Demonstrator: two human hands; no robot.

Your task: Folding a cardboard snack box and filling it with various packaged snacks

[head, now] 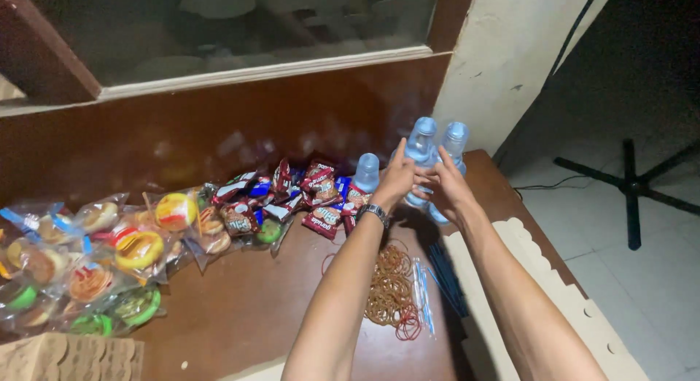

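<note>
- Your left hand [397, 180] and right hand [446, 184] reach out together at about 1 o'clock from the middle of the view, both on the same clear blue plastic bottle [421, 144] at the far edge of the tabletop [240, 308].
- Left grip: the fingers are curled partly round the bottle's side, with one fingertip pointing up. Right grip: the fingers are spread and pressed to the bottle's other side. You cannot tell how firm either hold is.
- A second bottle [453, 144] stands upright just beside the first at its 3 o'clock. A third bottle [366, 173] stands lower, at its 8 o'clock. All three are smooth and round, with narrow necks.
- A metal wristwatch [373, 212] sits on your left wrist.
- At 9 o'clock from your hands lies a heap of crinkly red and blue snack packets [306, 195]. Farther out, along the tabletop's left side, are clear bags of ring-shaped sweets [109, 257].
- Between your forearms lie a loose tangle of thin rubber bands [390, 290] and some thin blue and clear sticks [423, 293].
- The tabletop is dark glossy brown wood. Its right edge runs under a pale scalloped sheet of card [554, 293], and past it is open tiled floor [642, 257].
- Behind the bottles, a brown wall panel and a pale pillar [503, 60] close off the far side.
</note>
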